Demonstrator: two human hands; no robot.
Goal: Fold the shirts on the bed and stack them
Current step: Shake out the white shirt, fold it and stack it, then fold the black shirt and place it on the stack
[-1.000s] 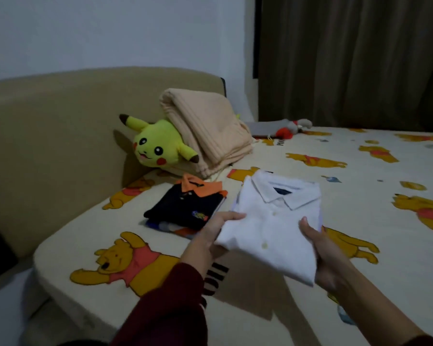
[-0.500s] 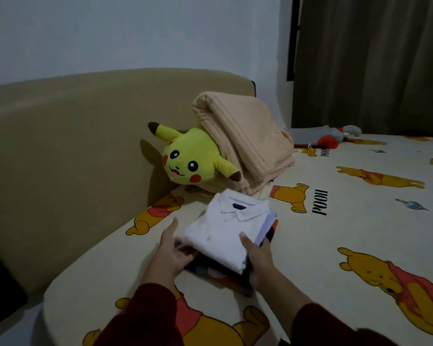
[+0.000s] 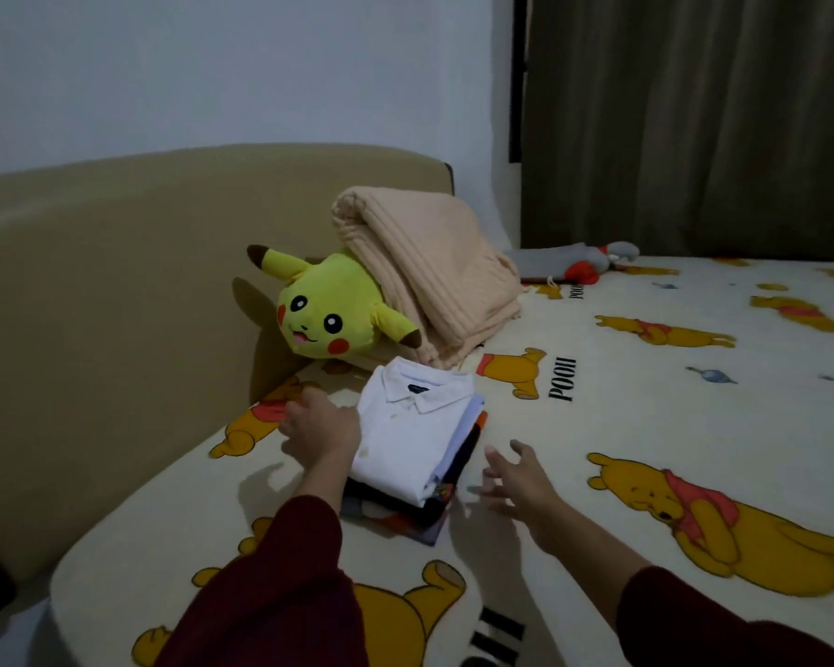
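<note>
Folded shirt (image 3: pixel 405 426) atop stack (image 3: pixel 420 512), plush toy (image 3: pixel 328 315) behind, blanket (image 3: pixel 429 276) beside toy.

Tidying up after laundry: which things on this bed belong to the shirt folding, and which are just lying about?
Job: white collared shirt, shirt stack beneath it.

Lying about: Pikachu plush, folded beige blanket, grey and red plush toy.
</note>
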